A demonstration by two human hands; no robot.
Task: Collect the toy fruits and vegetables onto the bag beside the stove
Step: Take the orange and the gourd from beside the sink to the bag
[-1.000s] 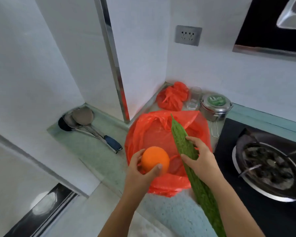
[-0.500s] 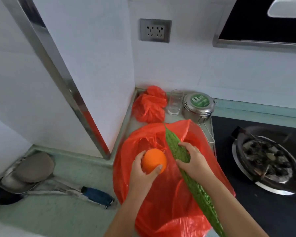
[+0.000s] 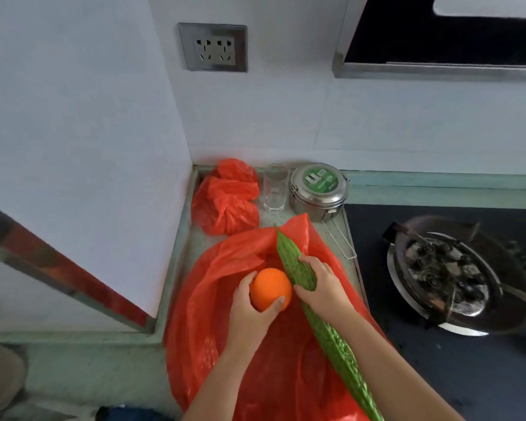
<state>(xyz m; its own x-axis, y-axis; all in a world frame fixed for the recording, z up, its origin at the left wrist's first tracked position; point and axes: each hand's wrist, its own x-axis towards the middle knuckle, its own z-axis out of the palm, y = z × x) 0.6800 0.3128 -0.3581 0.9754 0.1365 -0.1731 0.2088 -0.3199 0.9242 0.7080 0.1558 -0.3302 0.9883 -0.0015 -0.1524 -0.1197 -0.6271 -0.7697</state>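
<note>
A large red plastic bag lies spread on the green counter, left of the stove. My left hand grips a toy orange over the bag's middle. Beside it, my right hand grips a long green toy bitter gourd near its upper half. The gourd runs diagonally from a pointed tip near the bag's far edge down past my right forearm. Both toys are over the bag; whether they touch it I cannot tell.
A knotted red bag, a clear glass and a steel lidded tin stand at the back of the counter. A black stove with a dirty burner lies right. A wall corner juts out left.
The view has moved closer and over the bag. Both hands have shifted forward over the bag's middle, still holding the orange and the gourd.
</note>
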